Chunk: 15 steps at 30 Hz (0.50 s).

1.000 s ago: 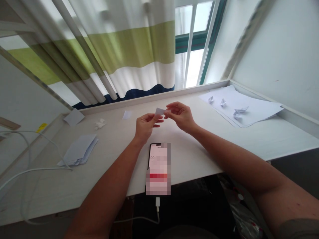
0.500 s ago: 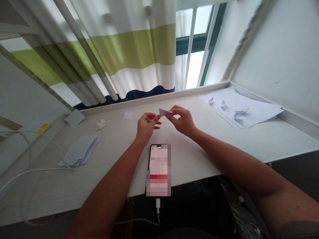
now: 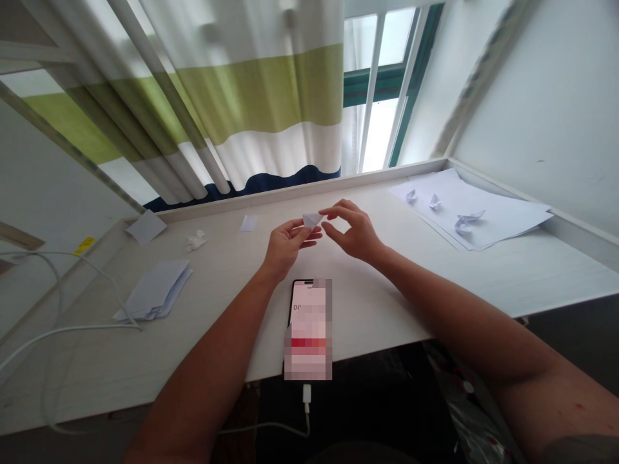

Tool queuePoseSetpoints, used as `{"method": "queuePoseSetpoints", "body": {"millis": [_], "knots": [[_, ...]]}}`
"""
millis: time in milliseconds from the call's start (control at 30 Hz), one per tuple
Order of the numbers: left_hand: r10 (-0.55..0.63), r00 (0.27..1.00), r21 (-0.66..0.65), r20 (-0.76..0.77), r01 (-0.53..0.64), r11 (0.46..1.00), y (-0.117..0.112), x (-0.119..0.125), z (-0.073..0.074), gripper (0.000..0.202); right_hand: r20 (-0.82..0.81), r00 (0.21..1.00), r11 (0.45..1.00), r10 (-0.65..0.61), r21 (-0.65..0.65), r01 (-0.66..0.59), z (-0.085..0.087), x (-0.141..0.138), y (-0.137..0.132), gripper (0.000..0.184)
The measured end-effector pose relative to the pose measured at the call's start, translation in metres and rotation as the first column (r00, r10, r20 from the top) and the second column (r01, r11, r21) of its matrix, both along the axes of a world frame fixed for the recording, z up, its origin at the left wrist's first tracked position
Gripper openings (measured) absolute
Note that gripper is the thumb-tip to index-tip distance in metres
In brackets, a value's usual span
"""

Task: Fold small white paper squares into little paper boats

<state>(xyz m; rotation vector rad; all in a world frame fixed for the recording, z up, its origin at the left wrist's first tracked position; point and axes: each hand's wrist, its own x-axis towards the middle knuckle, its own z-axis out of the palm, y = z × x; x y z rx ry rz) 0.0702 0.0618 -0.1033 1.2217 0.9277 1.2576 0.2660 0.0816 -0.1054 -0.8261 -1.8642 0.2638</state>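
Above the middle of the white desk (image 3: 387, 303) I hold a small folded piece of white paper (image 3: 311, 220). My left hand (image 3: 287, 243) pinches it from below with thumb and fingers closed. My right hand (image 3: 353, 227) hovers just to the right of the paper, fingers curled and slightly apart, fingertips near its edge; I cannot tell whether they touch. A phone (image 3: 308, 327) with its screen lit lies on the desk just below my hands.
White sheets (image 3: 503, 216) at the right carry three small folded paper figures (image 3: 465, 222). A pile of paper slips (image 3: 155, 290) lies at the left, with a crumpled scrap (image 3: 195, 241), two loose squares (image 3: 145, 227) and a white cable (image 3: 58, 332). Curtain and window stand behind.
The folded paper has passed from my right hand's pinch into my left hand. My right fingers have loosened and drawn slightly off it.
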Motion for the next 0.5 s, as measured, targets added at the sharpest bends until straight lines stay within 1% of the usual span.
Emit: {"method": "queuePoseSetpoints", "body": {"millis": [67, 133, 200, 267, 367, 433, 500], "knots": [[-0.004, 1.0, -0.002, -0.023, 0.004, 1.0, 0.0016, -0.0003, -0.0014, 0.039, -0.142, 0.99, 0.987, 0.008, -0.158, -0.031, 0.0001, 0.0017, 0.0028, 0.021], [-0.038, 0.999, 0.006, -0.039, 0.039, 0.999, 0.0019, 0.0001, -0.0014, 0.038, -0.254, 0.966, 0.943, 0.049, -0.306, -0.128, -0.0012, 0.0021, 0.0062, 0.029], [-0.085, 0.995, 0.011, -0.054, 0.086, 0.996, 0.0011, 0.0, -0.0002, 0.04, -0.342, 0.934, 0.891, 0.099, -0.389, -0.236, -0.0031, 0.0016, 0.0088, 0.036], [-0.12, 0.991, 0.002, -0.061, 0.12, 0.993, -0.0004, -0.0009, 0.0013, 0.042, -0.399, 0.908, 0.856, 0.126, -0.419, -0.303, -0.0044, 0.0006, 0.0094, 0.039], [-0.144, 0.986, -0.006, -0.087, 0.144, 0.989, -0.0027, -0.0024, 0.0028, 0.044, -0.393, 0.908, 0.847, 0.147, -0.424, -0.32, -0.0052, -0.0018, 0.0068, 0.039], [-0.136, 0.984, 0.012, -0.117, 0.139, 0.99, -0.0038, -0.0022, 0.0028, 0.046, -0.36, 0.92, 0.865, 0.158, -0.398, -0.305, -0.0053, -0.0038, 0.0038, 0.039], [-0.101, 0.987, 0.031, -0.121, 0.105, 0.994, -0.0044, -0.0008, 0.0025, 0.051, -0.334, 0.932, 0.905, 0.144, -0.337, -0.261, -0.0048, -0.0053, 0.0005, 0.039]]}}
